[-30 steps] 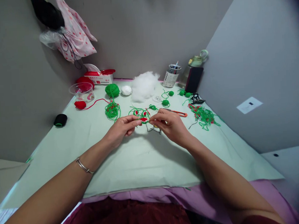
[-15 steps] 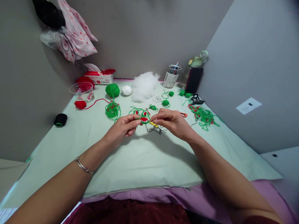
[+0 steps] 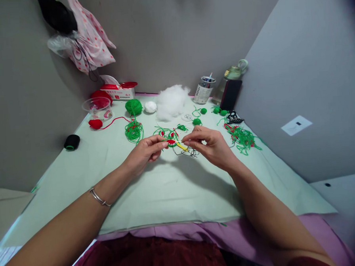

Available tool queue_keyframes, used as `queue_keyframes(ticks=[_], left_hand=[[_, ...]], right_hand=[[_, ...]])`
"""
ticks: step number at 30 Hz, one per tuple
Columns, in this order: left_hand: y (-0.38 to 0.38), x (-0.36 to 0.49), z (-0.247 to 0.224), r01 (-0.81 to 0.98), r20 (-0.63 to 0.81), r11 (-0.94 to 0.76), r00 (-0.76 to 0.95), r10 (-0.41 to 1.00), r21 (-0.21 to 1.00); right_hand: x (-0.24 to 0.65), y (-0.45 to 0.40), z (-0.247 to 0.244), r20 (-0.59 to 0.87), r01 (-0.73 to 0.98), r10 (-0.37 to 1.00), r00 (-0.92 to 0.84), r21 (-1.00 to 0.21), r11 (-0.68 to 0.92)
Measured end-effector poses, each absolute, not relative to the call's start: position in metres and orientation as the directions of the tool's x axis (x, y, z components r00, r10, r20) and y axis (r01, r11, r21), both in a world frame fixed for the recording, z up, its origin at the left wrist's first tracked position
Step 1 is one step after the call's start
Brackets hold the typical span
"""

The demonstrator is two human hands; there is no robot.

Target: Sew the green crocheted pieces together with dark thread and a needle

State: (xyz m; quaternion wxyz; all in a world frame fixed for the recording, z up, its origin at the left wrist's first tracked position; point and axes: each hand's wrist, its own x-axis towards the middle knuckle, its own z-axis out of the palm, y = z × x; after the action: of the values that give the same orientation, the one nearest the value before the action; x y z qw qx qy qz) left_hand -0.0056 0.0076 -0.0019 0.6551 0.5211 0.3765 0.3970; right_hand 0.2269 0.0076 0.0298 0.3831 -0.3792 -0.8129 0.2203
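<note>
My left hand (image 3: 145, 152) pinches a small red and green crocheted piece (image 3: 171, 143) with a white edge between red and green. Right of it, my right hand (image 3: 206, 143) has thumb and forefinger closed on a thin light needle or thread, whose end reaches the piece. Just beyond the hands lie more red and green crocheted pieces (image 3: 162, 133) with loose green yarn. Beneath and between the hands, a yellow-handled tool (image 3: 182, 147) rests on the table beside tangled dark thread (image 3: 193, 151).
White stuffing (image 3: 172, 102), a green yarn ball (image 3: 133, 107) and a clear tub (image 3: 97, 110) stand at the back. On the right are a pen jar (image 3: 204, 90), a phone (image 3: 230, 95) and tangled yarn (image 3: 245, 140). A black spool (image 3: 72, 142) sits left.
My right hand has moved slightly right, away from the crocheted piece, and a thin light line now shows between them. My left hand is nearly unmoved.
</note>
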Motion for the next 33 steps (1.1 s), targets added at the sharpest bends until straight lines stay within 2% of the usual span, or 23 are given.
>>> queue_keyframes(ticks=[11, 16, 25, 29, 33], left_hand=[[0.008, -0.004, -0.004, -0.14, -0.089, 0.154, 0.386, 0.918, 0.978], [0.007, -0.003, -0.004, -0.14, -0.095, 0.164, 0.401, 0.911, 0.976], [0.007, -0.004, -0.001, -0.14, -0.087, 0.165, 0.442, 0.893, 0.976], [0.007, -0.003, -0.005, -0.137, -0.077, 0.148, 0.423, 0.903, 0.98], [0.007, 0.0, -0.006, -0.147, -0.075, 0.135, 0.356, 0.931, 0.98]], right_hand=[[0.223, 0.003, 0.028, 0.43, 0.53, 0.766, -0.478, -0.553, 0.642], [0.22, 0.003, 0.026, 0.392, 0.521, 0.798, -0.458, -0.61, 0.598], [0.217, 0.01, 0.022, 0.313, 0.384, 0.847, -0.43, -0.786, 0.485], [0.212, 0.01, 0.017, 0.334, 0.385, 0.854, -0.4, -0.784, 0.487], [0.21, 0.008, 0.011, 0.384, 0.459, 0.846, -0.369, -0.717, 0.525]])
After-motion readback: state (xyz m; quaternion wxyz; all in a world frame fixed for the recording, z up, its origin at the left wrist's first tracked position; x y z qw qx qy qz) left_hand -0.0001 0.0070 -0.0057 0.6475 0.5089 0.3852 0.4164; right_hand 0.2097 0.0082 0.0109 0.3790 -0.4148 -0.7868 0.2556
